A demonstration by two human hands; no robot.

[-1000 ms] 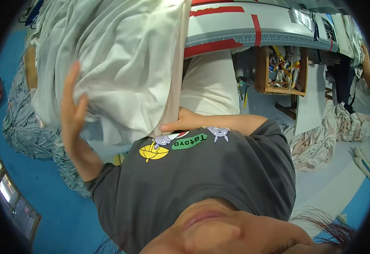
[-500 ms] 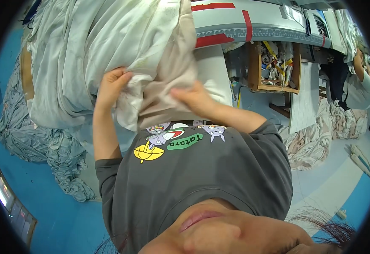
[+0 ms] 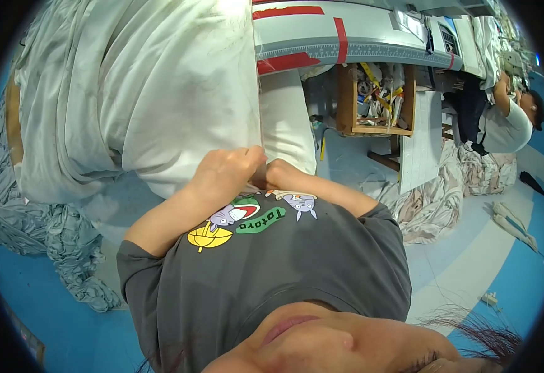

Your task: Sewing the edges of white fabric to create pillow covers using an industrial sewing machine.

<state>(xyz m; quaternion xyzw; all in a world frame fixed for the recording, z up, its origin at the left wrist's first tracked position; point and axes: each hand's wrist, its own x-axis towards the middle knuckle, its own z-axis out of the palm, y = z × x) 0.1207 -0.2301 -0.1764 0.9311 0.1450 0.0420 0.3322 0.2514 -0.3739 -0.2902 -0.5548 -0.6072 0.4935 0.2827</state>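
A large pale white fabric (image 3: 178, 93) lies in loose folds in front of me, with a long straight edge on its right side. My left hand (image 3: 227, 169) is closed on the near end of that edge, close to my waist. Right beside it, my right hand (image 3: 282, 174) is also closed at the same cloth edge; its fingertips are partly hidden. Both hands nearly touch. The pinched bit of fabric between them is mostly covered by the fingers.
Right of the fabric is a sewing machine table (image 3: 297, 53) with a ruler strip and red tape. Below it hangs a wooden drawer (image 3: 381, 131) of small tools. Fabric heaps (image 3: 66, 242) lie on the floor both sides. A co-worker (image 3: 508, 127) sits far right.
My hands came together at my waist from being apart. The beige layer seen before is now largely covered, and the white cloth lies flatter. The view shifted slightly.
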